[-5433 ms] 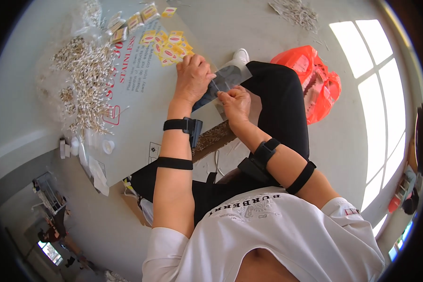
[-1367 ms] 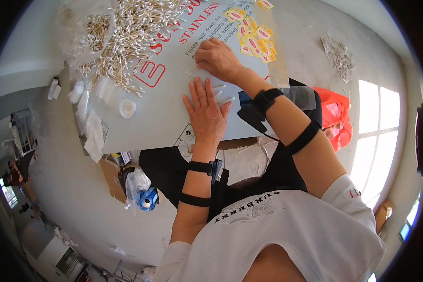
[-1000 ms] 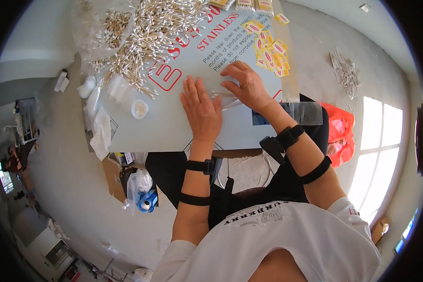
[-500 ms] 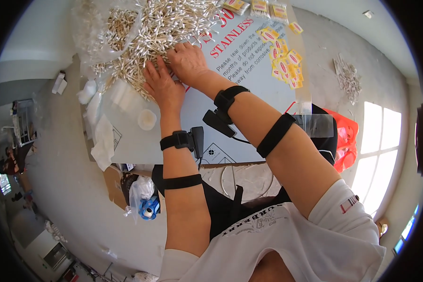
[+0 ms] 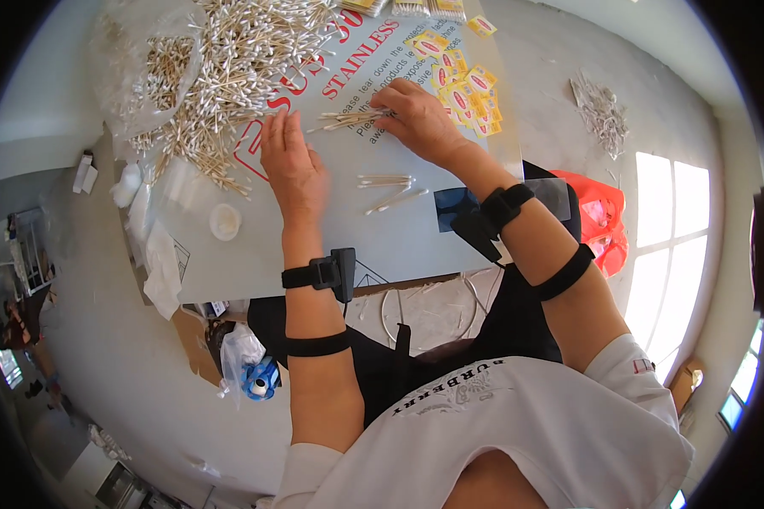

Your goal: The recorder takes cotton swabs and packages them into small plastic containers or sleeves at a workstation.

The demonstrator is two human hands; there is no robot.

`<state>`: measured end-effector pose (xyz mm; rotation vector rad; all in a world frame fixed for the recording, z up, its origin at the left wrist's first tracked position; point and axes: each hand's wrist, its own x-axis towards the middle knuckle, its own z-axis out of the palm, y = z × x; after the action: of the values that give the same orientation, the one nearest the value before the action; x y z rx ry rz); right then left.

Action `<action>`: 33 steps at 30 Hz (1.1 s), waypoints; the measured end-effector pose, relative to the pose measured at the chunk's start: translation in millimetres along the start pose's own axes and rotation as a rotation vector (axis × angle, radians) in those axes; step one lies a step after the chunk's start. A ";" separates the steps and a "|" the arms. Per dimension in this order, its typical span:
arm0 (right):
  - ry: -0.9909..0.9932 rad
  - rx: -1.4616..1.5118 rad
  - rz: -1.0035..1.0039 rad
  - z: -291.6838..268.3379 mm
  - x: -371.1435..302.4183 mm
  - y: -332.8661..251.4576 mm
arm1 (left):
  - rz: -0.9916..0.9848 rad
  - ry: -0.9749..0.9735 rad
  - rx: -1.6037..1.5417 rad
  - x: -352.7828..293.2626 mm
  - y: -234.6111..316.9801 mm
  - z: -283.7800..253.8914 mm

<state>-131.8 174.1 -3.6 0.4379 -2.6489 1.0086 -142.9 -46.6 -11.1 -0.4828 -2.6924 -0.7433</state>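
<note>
A large heap of cotton swabs [image 5: 255, 64] with white tips and wooden sticks covers the far left of the table. My right hand [image 5: 422, 120] is closed on the end of a small bunch of cotton swabs [image 5: 346, 120], whose other ends point left above the table. Beside the heap's near right edge is my left hand [image 5: 294, 170], empty, its fingers stretched out and thumb apart. Between my hands and the table's near edge lie a few loose swabs [image 5: 385, 181]. Yellow-and-white paper cards [image 5: 469, 95] are scattered just beyond my right hand.
Clear packets of swabs [image 5: 410, 8] stand at the far edge. A clear plastic bag [image 5: 136, 76] lies against the heap. A round white container [image 5: 224, 221] and white sheeting [image 5: 163, 263] are near left. A red bag [image 5: 601, 216] hangs at the right; sticks [image 5: 598, 114] litter the floor.
My right hand has moved right, away from the heap, with a bunch of swabs. Loose swabs now show on the table in front of me. My left hand has drawn slightly away from the heap.
</note>
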 end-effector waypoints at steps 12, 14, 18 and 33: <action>0.202 0.051 0.313 2.3 -6.3 -0.7 | 0.011 -0.297 0.166 -46.9 56.8 9.1; 0.251 0.155 0.352 1.3 -9.7 -3.8 | 0.019 -0.266 0.173 -46.7 54.8 9.7; 0.169 0.114 0.424 -8.0 -38.8 -23.1 | 0.001 -0.273 0.212 -46.1 50.4 10.0; 0.120 -0.283 0.359 -6.1 -49.2 -10.6 | 0.045 -0.340 0.216 -44.1 57.5 8.3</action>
<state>-81.9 179.6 -10.4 -0.1595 -2.7555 0.7018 -82.2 -6.1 -9.4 -0.6639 -3.0163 -0.3774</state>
